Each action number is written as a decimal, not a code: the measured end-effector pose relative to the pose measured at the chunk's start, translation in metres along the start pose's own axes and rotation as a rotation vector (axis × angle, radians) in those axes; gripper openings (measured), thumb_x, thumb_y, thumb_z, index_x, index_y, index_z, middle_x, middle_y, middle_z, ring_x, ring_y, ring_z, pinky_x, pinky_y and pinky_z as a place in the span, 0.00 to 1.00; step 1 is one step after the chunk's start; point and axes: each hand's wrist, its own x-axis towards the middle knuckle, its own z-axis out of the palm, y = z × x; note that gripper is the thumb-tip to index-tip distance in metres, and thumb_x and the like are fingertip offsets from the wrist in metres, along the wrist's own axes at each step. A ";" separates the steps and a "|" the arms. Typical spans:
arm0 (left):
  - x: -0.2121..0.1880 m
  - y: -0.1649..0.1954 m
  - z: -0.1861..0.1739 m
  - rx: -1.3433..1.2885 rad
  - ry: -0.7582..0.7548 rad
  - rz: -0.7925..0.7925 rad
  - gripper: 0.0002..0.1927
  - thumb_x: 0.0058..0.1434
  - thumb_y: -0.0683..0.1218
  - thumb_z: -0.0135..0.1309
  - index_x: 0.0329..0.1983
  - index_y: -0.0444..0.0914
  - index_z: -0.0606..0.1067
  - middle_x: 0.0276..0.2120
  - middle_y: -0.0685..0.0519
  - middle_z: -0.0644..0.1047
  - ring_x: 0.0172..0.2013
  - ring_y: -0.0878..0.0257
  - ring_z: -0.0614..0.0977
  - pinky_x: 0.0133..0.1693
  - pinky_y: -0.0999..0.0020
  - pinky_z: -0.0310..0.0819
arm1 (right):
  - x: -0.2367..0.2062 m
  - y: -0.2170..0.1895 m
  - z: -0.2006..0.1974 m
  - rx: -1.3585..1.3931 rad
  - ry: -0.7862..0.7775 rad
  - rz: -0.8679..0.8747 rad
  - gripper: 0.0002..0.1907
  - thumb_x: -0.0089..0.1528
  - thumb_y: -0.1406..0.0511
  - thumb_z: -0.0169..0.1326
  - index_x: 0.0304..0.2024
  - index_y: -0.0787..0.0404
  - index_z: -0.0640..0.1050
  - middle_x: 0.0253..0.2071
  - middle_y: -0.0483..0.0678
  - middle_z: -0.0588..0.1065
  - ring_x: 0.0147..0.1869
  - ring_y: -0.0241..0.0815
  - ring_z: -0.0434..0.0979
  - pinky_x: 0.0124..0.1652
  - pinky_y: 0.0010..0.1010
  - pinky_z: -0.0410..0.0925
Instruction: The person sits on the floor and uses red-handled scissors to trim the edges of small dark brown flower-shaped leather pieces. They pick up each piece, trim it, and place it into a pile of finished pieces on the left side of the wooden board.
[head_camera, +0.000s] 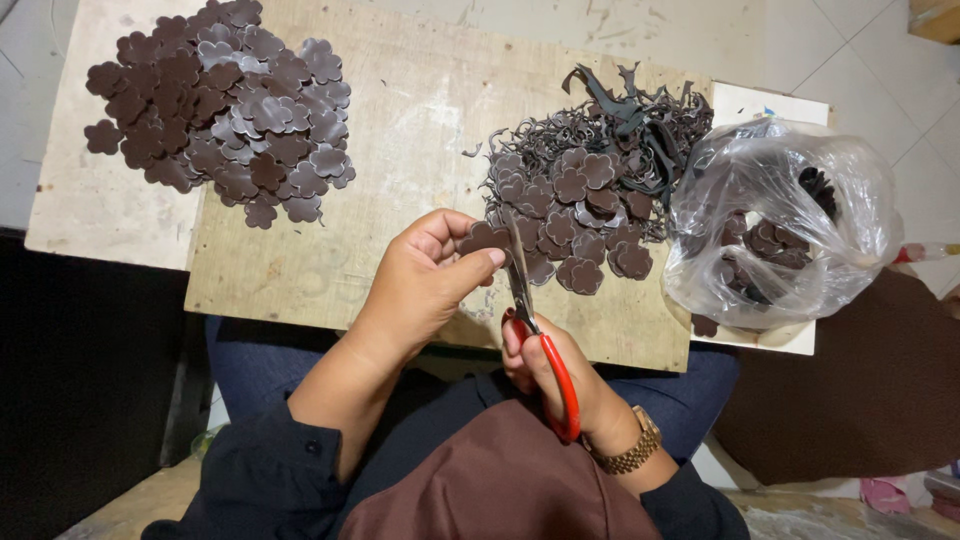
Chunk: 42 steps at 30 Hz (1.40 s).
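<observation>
From the head camera, the left hand (425, 275) pinches a dark brown flower-shaped piece (484, 238) between thumb and fingers, its grip closed on the piece's near-left edge so the rest stands free for the blades. The right hand (560, 375) has its grip closed through the red handles of the scissors (530, 310), blades pointing away from the body and meeting the piece at its right side, just above the near edge of the wooden tabletop (400, 150).

Just beyond the blades lies a pile of flower pieces (580, 215), close at hand, with tangled dark trimmings (630, 115) behind it. Well apart, at the far left, sits a larger heap of flower shapes (225, 105), kept separate. To the right, a clear plastic bag (790, 220) holds more pieces.
</observation>
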 end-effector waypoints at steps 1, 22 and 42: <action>0.000 0.000 0.000 0.002 -0.004 0.000 0.09 0.62 0.37 0.60 0.44 0.32 0.74 0.37 0.53 0.81 0.34 0.72 0.79 0.38 0.76 0.75 | 0.001 0.000 0.000 0.015 -0.023 -0.012 0.28 0.69 0.41 0.45 0.41 0.60 0.66 0.31 0.40 0.61 0.31 0.31 0.57 0.31 0.22 0.57; -0.002 -0.002 0.003 0.078 0.021 -0.003 0.12 0.60 0.37 0.61 0.45 0.33 0.73 0.35 0.54 0.80 0.31 0.75 0.77 0.33 0.79 0.72 | 0.002 -0.003 0.004 -0.046 -0.018 -0.039 0.29 0.69 0.41 0.43 0.41 0.59 0.65 0.31 0.40 0.60 0.33 0.32 0.57 0.32 0.23 0.57; 0.002 -0.002 0.002 0.077 0.012 -0.078 0.08 0.63 0.44 0.58 0.40 0.34 0.78 0.34 0.54 0.82 0.34 0.71 0.80 0.37 0.74 0.74 | 0.001 0.001 0.001 0.043 0.018 -0.042 0.26 0.70 0.43 0.45 0.40 0.58 0.65 0.31 0.40 0.60 0.32 0.31 0.56 0.32 0.21 0.57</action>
